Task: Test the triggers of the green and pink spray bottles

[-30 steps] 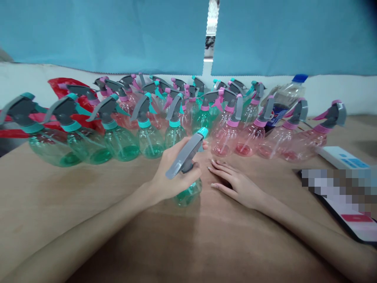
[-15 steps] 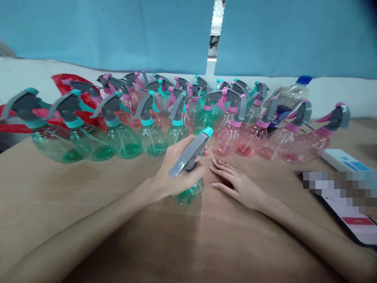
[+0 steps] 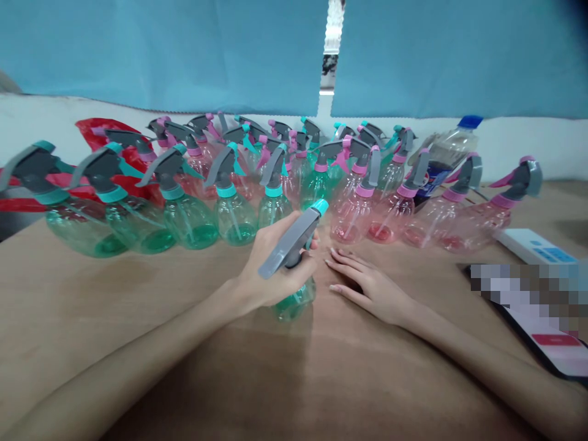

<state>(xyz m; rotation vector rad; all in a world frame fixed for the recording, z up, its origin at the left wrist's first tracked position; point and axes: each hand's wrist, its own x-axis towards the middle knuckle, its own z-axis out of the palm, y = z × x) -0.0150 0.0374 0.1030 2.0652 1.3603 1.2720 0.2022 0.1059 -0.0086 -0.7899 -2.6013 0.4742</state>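
My left hand (image 3: 275, 263) is wrapped round the neck of a green spray bottle (image 3: 294, 303) with a grey head and a turquoise nozzle. The bottle is upright over the wooden table (image 3: 220, 367), and the hand hides its collar and much of its trigger. Flat on the table to its right lies my right hand (image 3: 374, 288), fingers outstretched, holding nothing. Just beyond the hands stand green spray bottles (image 3: 236, 220) with turquoise collars on the left and pink spray bottles (image 3: 351, 214) with pink collars on the right.
More spray bottles crowd behind the front row. A red plastic bag (image 3: 103, 135) lies at the back left. A soda bottle (image 3: 452, 150) with a blue cap leans at the back right. On the right are a white box (image 3: 528, 242) and a phone (image 3: 555, 355) with a partly blurred screen.
The view shifts slightly and comes back. My left hand keeps its hold on the green spray bottle, and my right hand stays flat in place.
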